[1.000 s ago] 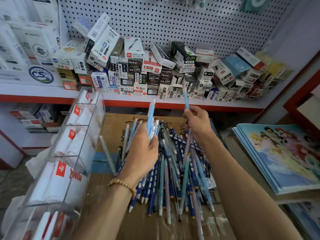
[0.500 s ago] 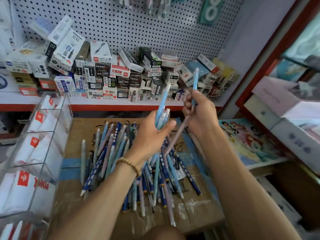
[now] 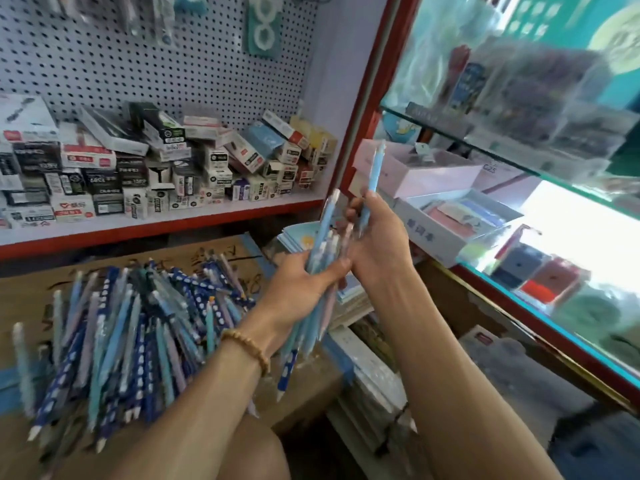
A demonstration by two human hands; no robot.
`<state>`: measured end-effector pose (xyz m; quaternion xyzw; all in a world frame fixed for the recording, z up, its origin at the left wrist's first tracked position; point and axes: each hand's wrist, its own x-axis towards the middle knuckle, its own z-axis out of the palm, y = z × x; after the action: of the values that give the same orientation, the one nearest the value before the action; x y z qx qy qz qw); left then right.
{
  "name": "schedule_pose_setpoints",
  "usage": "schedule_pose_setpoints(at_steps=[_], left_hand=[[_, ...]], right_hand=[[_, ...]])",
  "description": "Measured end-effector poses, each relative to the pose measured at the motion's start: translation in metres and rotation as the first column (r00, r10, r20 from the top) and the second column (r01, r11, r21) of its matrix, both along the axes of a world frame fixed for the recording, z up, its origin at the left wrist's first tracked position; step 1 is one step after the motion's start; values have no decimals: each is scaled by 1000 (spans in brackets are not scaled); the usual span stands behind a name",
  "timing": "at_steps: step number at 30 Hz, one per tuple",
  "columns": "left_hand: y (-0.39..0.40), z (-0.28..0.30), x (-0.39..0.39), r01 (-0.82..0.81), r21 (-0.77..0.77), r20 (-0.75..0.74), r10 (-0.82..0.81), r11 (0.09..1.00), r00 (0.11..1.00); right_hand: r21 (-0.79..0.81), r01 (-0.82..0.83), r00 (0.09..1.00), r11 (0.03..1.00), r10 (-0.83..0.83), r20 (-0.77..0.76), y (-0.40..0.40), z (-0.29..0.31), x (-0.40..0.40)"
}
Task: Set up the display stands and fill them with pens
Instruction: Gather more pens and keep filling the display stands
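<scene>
**Two hands, one bundle of pens, above a pile on cardboard**

The left hand (image 3: 304, 278), with a beaded wooden bracelet (image 3: 247, 348) at its wrist, grips a bundle of light-blue and pink plastic pens (image 3: 320, 271); its fingers are curled round the bundle and the thumb lies across the front. The bundle stands nearly upright, tips down, and one dark-blue spotted pen hangs lowest.

The right hand (image 3: 377, 244) is just beside the left, touching the bundle's upper part. Its fingers pinch a single light-blue pen (image 3: 371, 178), which points up and stands higher than the rest. Motion blur hides how the remaining fingers lie.

To the left, a loose pile of blue, teal, pink and spotted navy pens (image 3: 131, 337) lies spread on a brown cardboard box (image 3: 304, 393) sealed with blue tape, which serves as the worktop. The pens lie roughly side by side, white tips toward the camera.

Behind the pile runs a white shelf with a red edge (image 3: 156, 225), heaped with small cardboard pen boxes (image 3: 166, 161) in white, black, blue and yellow. A white pegboard (image 3: 138, 71) rises above them with packaged goods hanging from it.

To the right, past a red frame (image 3: 367, 112), a glass shelf (image 3: 519, 147) carries clear plastic cases, too blurred to read. Below it sit a pale pink box (image 3: 415, 171) and a white box of coloured notebooks (image 3: 457, 220).
</scene>
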<state>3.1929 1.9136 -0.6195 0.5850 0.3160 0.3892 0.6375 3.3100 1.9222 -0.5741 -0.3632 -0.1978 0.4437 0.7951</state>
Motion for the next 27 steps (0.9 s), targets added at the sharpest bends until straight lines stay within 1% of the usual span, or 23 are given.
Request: schedule_pose_setpoints(at_steps=[2, 3, 5, 7, 9, 12, 15, 17, 19, 21, 22, 23, 24, 25, 26, 27], left_hand=[[-13, 2, 13, 33, 5, -2, -33, 999, 999], [-20, 1, 20, 42, -1, -5, -42, 999, 999], [-31, -2, 32, 42, -22, -11, -42, 999, 999], [-41, -3, 46, 55, -30, -8, -56, 998, 998], [-47, 1, 61, 59, -19, -8, -59, 998, 998], [-59, 5, 82, 61, -26, -13, -61, 998, 998], [-73, 3, 99, 91, -23, 3, -91, 996, 996], [-79, 3, 109, 129, -8, 10, -129, 992, 992], [-84, 4, 119, 186, 16, 9, -186, 982, 982], [-90, 2, 128, 281, 39, -28, -280, 959, 960], [-94, 0, 131, 326, 52, -55, -324, 944, 945], [-97, -2, 135, 359, 66, -82, -354, 931, 932], [-99, -3, 137, 379, 78, -103, -370, 922, 923], [-101, -4, 140, 390, 86, -118, -380, 917, 918], [-102, -5, 142, 403, 86, -130, -391, 911, 911], [-103, -6, 144, 421, 77, -149, -407, 904, 901]], right_hand=[[-22, 82, 996, 996, -81, 42, -22, 1, 23], [-56, 124, 989, 991, -119, 91, -37, 0, 35], [-146, 158, 968, 977, -124, 219, -70, -7, 52], [-253, 161, 930, 954, -61, 361, -107, -14, 65], [-328, 176, 885, 928, -3, 465, -138, -19, 77], [-389, 188, 848, 902, 50, 528, -175, -22, 89], [-476, 198, 761, 857, 172, 626, -205, -26, 91], [-525, 180, 710, 832, 259, 654, -220, -26, 94], [-559, 180, 665, 810, 319, 676, -231, -24, 101], [-574, 222, 591, 788, 359, 722, -242, -24, 107], [-565, 267, 552, 781, 357, 754, -247, -26, 109], [-540, 319, 532, 779, 324, 782, -253, -28, 112], [-501, 374, 541, 781, 255, 802, -257, -30, 115], [-460, 420, 581, 782, 157, 798, -262, -32, 119], [-432, 444, 648, 785, 51, 760, -267, -34, 124], [-416, 438, 727, 797, -42, 686, -270, -35, 127]])
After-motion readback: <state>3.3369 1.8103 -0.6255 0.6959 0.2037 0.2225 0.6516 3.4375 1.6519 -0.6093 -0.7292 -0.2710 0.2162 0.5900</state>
